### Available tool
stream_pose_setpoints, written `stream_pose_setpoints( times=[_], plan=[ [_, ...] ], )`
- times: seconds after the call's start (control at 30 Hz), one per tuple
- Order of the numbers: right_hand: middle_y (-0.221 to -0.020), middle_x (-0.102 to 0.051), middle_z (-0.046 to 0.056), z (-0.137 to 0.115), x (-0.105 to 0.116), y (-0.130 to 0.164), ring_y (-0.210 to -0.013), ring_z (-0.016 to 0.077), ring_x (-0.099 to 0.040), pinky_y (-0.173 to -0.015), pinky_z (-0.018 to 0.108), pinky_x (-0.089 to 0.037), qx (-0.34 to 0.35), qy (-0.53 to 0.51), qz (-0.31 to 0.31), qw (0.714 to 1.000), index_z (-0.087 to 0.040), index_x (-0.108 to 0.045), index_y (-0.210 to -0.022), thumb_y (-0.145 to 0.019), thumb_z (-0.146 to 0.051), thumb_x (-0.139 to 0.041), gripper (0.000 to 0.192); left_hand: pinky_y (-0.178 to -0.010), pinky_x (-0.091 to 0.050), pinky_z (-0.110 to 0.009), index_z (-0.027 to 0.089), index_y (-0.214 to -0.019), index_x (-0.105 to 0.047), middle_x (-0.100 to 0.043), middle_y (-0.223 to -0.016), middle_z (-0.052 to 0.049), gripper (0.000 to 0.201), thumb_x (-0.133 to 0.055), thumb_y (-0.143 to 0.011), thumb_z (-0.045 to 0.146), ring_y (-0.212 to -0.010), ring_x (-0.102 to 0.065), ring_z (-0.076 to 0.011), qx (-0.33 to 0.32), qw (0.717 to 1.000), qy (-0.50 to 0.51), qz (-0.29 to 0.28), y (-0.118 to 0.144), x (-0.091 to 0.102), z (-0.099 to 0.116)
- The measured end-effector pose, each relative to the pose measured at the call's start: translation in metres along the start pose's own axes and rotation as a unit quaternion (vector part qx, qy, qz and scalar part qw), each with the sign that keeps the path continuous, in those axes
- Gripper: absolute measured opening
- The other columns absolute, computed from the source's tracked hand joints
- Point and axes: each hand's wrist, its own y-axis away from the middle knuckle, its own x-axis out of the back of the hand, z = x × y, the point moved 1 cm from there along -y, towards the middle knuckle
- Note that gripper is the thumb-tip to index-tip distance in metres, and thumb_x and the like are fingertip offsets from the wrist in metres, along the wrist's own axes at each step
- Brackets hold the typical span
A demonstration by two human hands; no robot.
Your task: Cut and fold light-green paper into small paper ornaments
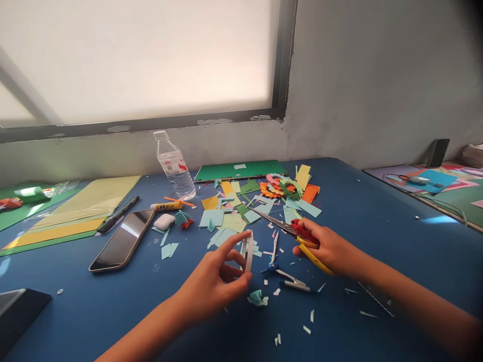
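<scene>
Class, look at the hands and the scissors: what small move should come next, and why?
Probably bring the scissors over to the white paper strip. The right hand grips their handles with blades pointing toward it, while the left hand pinches the strip upright, apart from the blades.

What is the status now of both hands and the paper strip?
Left hand pinches white paper strip. Right hand grips scissors. Compass lies between hands.

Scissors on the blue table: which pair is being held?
The red-and-yellow-handled scissors in the right hand, blades open over the paper scraps. The other scissors lie untouched on the far right table.
</scene>
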Motion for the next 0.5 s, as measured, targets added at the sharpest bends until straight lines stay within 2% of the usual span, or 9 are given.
stream_pose_setpoints(
  times=[0.1, 0.17, 0.3, 0.5],
  plan=[
    [-0.072, -0.052, -0.002, 0.006, 0.010, 0.000, -0.062, 0.0143, -0.045, -0.054, 0.024, -0.037, 0.021, 0.053, 0.009, 0.998, -0.021, -0.051, -0.095, -0.077, -0.047, -0.062, 0.034, -0.053, -0.044, -0.021, 0.031, -0.133, -0.035, -0.057, -0.090, 0.000, 0.056, -0.058, -0.083, 0.027, -0.067, -0.063, -0.0131, 0.003, 1.000, 0.012, 0.018, 0.000, 0.001, -0.001],
    [-0.075, -0.057, -0.001, 0.012, 0.016, 0.000, -0.063, 0.0156, -0.049, -0.055, 0.025, -0.038, 0.044, 0.096, 0.021, 0.994, -0.021, -0.054, -0.095, -0.076, -0.049, -0.061, 0.034, -0.048, -0.042, -0.020, 0.030, -0.130, -0.037, -0.057, -0.088, -0.001, 0.051, -0.058, -0.083, 0.028, -0.061, -0.060, -0.0114, 0.002, 0.999, 0.027, 0.033, 0.001, 0.001, 0.000],
    [-0.091, -0.064, 0.005, 0.018, 0.025, -0.001, -0.071, 0.0202, -0.057, -0.060, 0.029, -0.043, 0.069, 0.187, 0.049, 0.979, -0.021, -0.057, -0.095, -0.077, -0.052, -0.060, 0.037, -0.053, -0.050, -0.024, 0.029, -0.126, -0.036, -0.059, -0.084, 0.000, 0.047, -0.057, -0.084, 0.034, -0.064, -0.060, -0.0134, 0.002, 0.997, 0.050, 0.054, 0.001, 0.003, 0.001],
    [-0.103, -0.066, 0.010, 0.019, 0.023, 0.000, -0.083, 0.0280, -0.064, -0.065, 0.035, -0.047, 0.020, 0.251, 0.041, 0.967, -0.022, -0.053, -0.105, -0.077, -0.059, -0.055, 0.046, -0.054, -0.050, -0.024, 0.029, -0.128, -0.032, -0.061, -0.082, 0.001, 0.053, -0.059, -0.083, 0.034, -0.063, -0.061, -0.0131, -0.004, 0.997, 0.069, 0.043, -0.001, 0.003, -0.002]
  ],
)
